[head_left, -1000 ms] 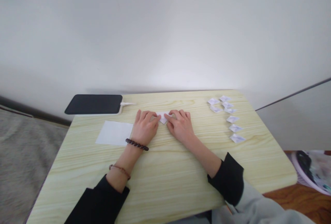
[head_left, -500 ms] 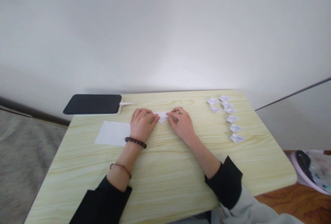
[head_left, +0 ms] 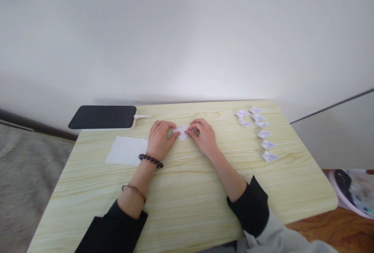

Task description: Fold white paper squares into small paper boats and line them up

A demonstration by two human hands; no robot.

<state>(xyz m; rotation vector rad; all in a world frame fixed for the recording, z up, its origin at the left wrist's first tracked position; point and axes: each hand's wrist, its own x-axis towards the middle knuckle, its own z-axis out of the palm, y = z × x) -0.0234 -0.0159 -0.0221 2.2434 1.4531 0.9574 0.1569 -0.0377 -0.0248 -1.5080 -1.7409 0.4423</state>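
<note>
A small white folded paper piece (head_left: pixel 181 132) lies on the light wooden table (head_left: pixel 187 190) near its far edge. My left hand (head_left: pixel 160 140) pinches its left end with curled fingers. My right hand (head_left: pixel 202 136) pinches its right end, fingers curled as well. Both hands rest on the tabletop, with the paper's lower point showing between them. A dark bead bracelet sits on my left wrist, and a thin cord band lies further up the arm.
A flat white paper sheet (head_left: pixel 127 150) lies left of my left hand. A black phone (head_left: pixel 103 117) with a white cable (head_left: pixel 142 116) overhangs the far left corner. Several small folded paper pieces (head_left: pixel 259 130) lie at the far right. A bowl (head_left: pixel 355 190) stands beyond the table's right edge.
Both hands went from lying flatter on the paper to curling their fingers and pinching its two ends. The view shifted slightly.
</note>
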